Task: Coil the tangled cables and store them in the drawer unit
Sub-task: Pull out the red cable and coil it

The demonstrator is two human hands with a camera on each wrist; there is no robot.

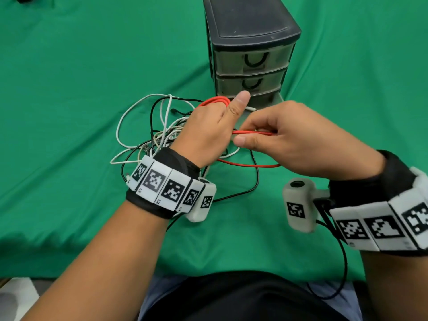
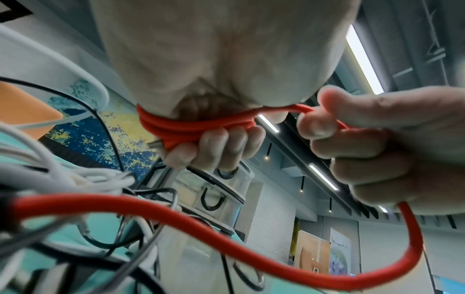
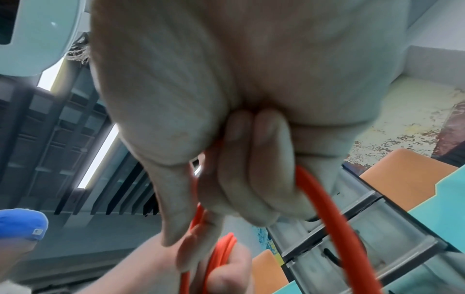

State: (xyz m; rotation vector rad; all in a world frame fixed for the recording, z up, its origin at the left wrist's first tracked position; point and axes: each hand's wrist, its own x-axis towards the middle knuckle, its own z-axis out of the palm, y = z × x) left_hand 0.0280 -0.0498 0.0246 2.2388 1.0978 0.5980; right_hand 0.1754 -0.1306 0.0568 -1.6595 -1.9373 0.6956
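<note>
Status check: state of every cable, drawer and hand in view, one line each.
red cable: partly coiled round the left hand, rest slack
left hand: fingers curled on the red coil
right hand: pinches the red cable
white cables: tangled on the cloth
black cable: loose, tangled
drawer unit: upper two drawers closed

The right hand (image 3: 241,139) curls its fingers (image 3: 254,159) round the red cable (image 3: 327,201). Below, the left hand (image 3: 201,272) holds red loops. The drawer unit (image 3: 357,244) stands just beyond.
</note>
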